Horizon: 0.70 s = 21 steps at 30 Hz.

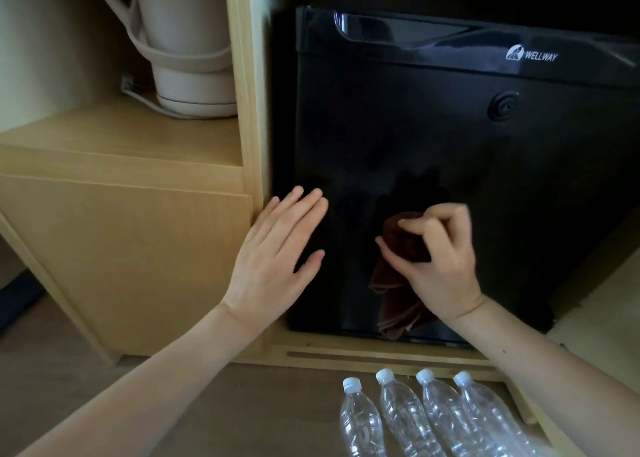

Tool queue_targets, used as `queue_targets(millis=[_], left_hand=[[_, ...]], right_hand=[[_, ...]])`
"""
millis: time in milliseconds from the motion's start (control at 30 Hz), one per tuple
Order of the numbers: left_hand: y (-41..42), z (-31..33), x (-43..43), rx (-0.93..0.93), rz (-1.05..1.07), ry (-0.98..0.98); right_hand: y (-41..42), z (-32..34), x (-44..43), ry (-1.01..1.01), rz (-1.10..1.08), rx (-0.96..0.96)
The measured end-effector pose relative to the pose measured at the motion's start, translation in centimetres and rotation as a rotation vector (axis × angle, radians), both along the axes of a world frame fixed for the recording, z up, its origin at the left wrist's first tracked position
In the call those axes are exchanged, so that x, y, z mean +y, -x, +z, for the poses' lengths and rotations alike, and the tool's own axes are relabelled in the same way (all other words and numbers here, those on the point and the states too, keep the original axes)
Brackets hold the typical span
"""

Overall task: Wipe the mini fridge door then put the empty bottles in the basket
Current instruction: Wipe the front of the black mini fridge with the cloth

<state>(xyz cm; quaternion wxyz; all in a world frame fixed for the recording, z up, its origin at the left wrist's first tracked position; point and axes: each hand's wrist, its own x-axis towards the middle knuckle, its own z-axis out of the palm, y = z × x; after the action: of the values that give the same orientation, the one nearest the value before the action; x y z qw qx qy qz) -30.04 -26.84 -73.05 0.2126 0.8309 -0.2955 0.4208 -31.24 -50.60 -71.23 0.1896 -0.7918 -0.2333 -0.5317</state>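
Hands: right hand point(438, 259) bunches brown cloth point(398, 283) on lower mini fridge door point(398, 145); left hand point(280, 252) flat, released, at door's edge. Step: wiping. Next: sweep upper panel. Four empty bottles point(426, 418) on floor below; basket unseen

**Two bare hands, one flat and one gripping**

The left hand point(277, 248) is open, with the fingers straight and close together and the thumb spread to the side. Its bare forearm comes up from the lower left. The right hand point(436, 259) is curled, with fingers and thumb pinched on a brown cloth point(398, 283). Its wrist is bent, and the forearm enters from the lower right.
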Motion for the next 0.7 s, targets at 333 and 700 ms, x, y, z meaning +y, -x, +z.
queue_targets(millis=[333, 700], left_hand=[[-2.8, -0.9, 1.8, -0.434, 0.334, -0.517], [-2.8, -0.4, 0.9, -0.389, 0.45, -0.222]], right_hand=[[-1.9, -2.4, 5.7, -0.773, -0.28, -0.222], [-2.1, -8.9, 12.1, -1.415, -0.291, -0.114]])
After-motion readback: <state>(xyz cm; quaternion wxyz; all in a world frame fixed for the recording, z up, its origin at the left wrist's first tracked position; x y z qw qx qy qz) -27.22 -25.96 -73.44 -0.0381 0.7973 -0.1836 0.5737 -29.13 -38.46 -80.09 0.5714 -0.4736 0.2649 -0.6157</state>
